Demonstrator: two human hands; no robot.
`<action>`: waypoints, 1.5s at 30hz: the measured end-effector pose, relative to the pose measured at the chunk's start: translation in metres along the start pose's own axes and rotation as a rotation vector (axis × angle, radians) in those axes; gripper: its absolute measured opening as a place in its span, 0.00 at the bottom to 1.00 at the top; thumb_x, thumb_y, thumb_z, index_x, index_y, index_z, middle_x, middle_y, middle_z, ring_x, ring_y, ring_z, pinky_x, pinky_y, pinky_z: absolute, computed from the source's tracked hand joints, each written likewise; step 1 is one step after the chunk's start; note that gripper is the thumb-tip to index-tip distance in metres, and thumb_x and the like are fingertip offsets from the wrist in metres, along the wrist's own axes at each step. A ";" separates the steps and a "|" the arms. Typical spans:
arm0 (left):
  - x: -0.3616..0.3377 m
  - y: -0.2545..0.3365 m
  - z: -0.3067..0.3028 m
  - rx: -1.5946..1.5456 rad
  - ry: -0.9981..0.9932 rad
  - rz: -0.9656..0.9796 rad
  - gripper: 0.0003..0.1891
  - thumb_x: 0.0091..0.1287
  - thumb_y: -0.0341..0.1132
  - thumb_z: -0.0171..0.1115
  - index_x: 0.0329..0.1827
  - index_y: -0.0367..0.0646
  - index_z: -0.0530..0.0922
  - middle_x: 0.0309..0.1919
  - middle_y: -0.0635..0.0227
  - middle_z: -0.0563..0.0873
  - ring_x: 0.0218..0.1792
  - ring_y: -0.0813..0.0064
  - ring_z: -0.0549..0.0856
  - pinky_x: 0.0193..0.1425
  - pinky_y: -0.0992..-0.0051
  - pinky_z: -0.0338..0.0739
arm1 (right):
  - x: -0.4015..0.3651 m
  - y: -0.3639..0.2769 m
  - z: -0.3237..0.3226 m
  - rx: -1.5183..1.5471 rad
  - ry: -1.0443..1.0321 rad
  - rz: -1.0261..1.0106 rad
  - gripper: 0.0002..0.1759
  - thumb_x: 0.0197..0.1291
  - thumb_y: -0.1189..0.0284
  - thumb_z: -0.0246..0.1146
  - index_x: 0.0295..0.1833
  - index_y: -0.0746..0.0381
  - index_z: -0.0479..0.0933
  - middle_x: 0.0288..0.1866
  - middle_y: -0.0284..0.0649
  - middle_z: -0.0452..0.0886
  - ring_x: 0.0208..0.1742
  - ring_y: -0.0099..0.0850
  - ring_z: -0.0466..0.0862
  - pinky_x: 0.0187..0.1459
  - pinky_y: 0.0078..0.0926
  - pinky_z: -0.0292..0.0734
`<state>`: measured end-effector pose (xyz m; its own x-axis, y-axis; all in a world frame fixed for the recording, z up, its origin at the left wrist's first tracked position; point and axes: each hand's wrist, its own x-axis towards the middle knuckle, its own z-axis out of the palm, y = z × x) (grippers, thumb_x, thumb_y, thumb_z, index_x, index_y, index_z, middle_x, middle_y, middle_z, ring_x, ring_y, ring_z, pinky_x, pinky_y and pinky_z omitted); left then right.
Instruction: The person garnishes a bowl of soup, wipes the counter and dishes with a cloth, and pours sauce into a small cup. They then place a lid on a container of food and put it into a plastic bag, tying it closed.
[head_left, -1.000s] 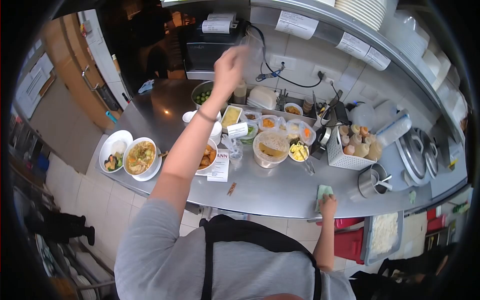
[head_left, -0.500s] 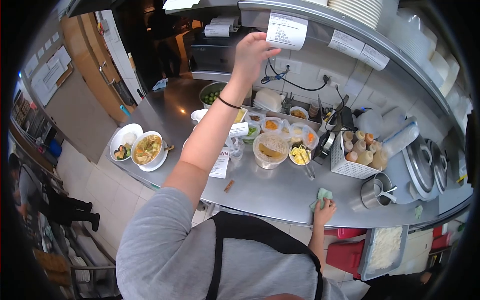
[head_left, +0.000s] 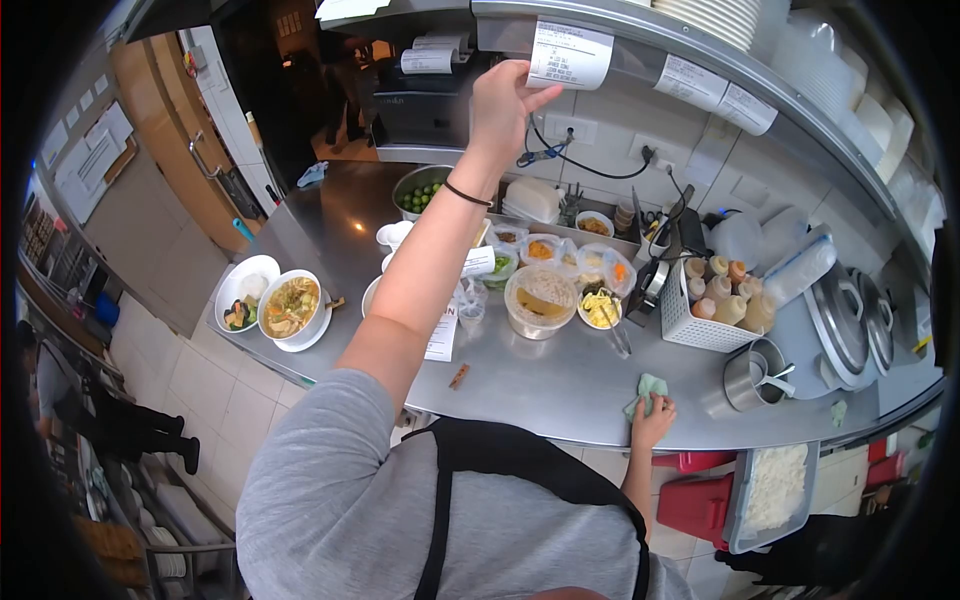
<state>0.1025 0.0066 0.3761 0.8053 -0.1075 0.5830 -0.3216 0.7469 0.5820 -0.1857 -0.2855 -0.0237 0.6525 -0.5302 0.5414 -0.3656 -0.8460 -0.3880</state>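
My left hand (head_left: pixel 500 108) is raised to the shelf edge, fingers closed at the lower left of a printed order slip (head_left: pixel 572 55) that hangs there. A black band circles that wrist. My right hand (head_left: pixel 653 421) rests on the steel counter (head_left: pixel 540 385) with its fingers curled on a crumpled green cloth (head_left: pixel 650 388). Beyond it stand a bowl of yellow pieces (head_left: pixel 602 308) with tongs in it and a clear tub (head_left: pixel 540 300). A small brown clip (head_left: pixel 459 376) lies near the counter's front edge.
At left are a bowl of soup (head_left: pixel 290 306) and a white oval dish (head_left: pixel 247 278). A white basket of sauce bottles (head_left: pixel 705 325), a steel pot (head_left: pixel 748 378) and pot lids (head_left: pixel 838 320) stand at right. Another person (head_left: pixel 75 385) is at far left.
My view has shifted slightly. My left hand stays at the slip, whose lower edge has moved up a little. My right hand remains on the green cloth.
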 end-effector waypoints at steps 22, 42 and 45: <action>0.011 0.004 -0.048 0.514 0.236 0.275 0.08 0.60 0.32 0.57 0.38 0.37 0.76 0.37 0.67 0.80 0.40 0.79 0.78 0.43 0.76 0.75 | -0.001 0.000 0.005 0.021 0.022 0.015 0.13 0.46 0.68 0.63 0.40 0.59 0.76 0.43 0.44 0.71 0.45 0.44 0.69 0.46 0.40 0.66; -0.055 0.067 -0.118 1.054 0.099 0.282 0.23 0.47 0.24 0.65 0.48 0.40 0.71 0.36 0.65 0.80 0.39 0.75 0.79 0.44 0.77 0.73 | 0.079 -0.267 -0.075 1.123 -0.298 -0.267 0.30 0.48 0.75 0.61 0.60 0.63 0.63 0.50 0.46 0.72 0.50 0.33 0.72 0.53 0.28 0.64; -0.109 0.044 -0.113 0.939 0.102 0.380 0.10 0.39 0.27 0.67 0.22 0.42 0.73 0.54 0.61 0.71 0.52 0.60 0.72 0.42 0.70 0.72 | 0.091 -0.335 -0.084 1.372 -0.449 -0.263 0.39 0.52 0.73 0.58 0.68 0.59 0.48 0.52 0.48 0.70 0.51 0.37 0.73 0.54 0.28 0.65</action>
<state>0.0567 0.1247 0.2741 0.5927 0.1191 0.7966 -0.7908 -0.1015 0.6036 -0.0592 -0.0545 0.2181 0.8401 -0.0943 0.5341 0.5304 -0.0627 -0.8454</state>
